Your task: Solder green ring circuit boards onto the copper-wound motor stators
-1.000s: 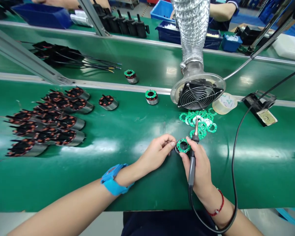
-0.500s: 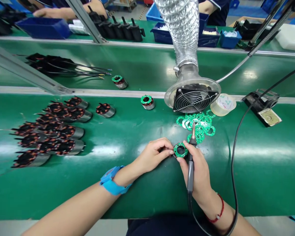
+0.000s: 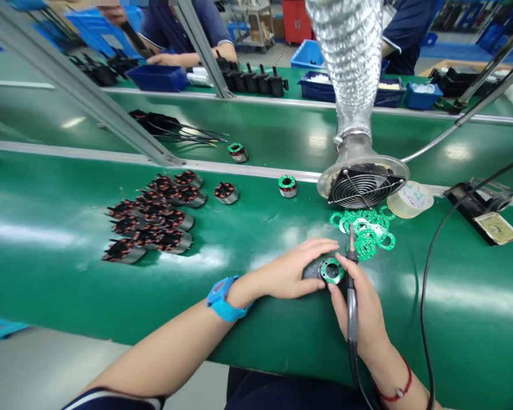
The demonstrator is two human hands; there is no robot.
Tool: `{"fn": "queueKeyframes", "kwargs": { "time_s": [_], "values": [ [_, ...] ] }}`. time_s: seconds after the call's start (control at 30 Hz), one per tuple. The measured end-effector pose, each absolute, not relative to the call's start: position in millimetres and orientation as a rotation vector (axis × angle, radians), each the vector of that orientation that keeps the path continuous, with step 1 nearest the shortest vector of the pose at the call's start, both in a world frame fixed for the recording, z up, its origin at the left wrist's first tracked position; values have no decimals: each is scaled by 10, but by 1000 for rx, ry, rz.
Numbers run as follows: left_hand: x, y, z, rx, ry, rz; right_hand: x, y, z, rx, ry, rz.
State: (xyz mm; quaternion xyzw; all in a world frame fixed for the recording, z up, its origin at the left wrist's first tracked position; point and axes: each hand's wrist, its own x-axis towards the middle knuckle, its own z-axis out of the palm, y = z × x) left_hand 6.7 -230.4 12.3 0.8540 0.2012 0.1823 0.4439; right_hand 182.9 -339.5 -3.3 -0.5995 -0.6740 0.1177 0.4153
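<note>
The right grip (image 3: 363, 304) holds a long black-and-grey soldering iron with a metal tip (image 3: 352, 304), and its thumb and finger are at the right edge of a round metal motor part with a flat green ring on top (image 3: 326, 273). The left grip (image 3: 290, 267) is wide, thumb and fingers apart, around the left side of this part. So the part sits between both grips, near a messy pile of thin green rings (image 3: 363, 249) on the shiny green desk (image 3: 282, 336).
</note>
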Motion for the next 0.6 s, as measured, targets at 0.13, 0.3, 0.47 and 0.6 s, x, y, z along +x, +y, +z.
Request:
{"fn": "queueKeyframes", "kwargs": {
  "time_s": [0.13,0.3,0.47,0.6],
  "values": [
    [204,-2421,114,2323,531,377,1947,-3433,-58,-1519,-1587,177],
    [-1,-2159,297,2403,877,655,2015,-3475,-73,-1625,-1435,199],
    [-468,-1144,610,2245,1800,853,2020,-3469,-121,-1615,-1542,147],
    [-570,-277,547,2232,1983,707,1964,-3451,-212,-1620,-1463,145]
  ]
}}
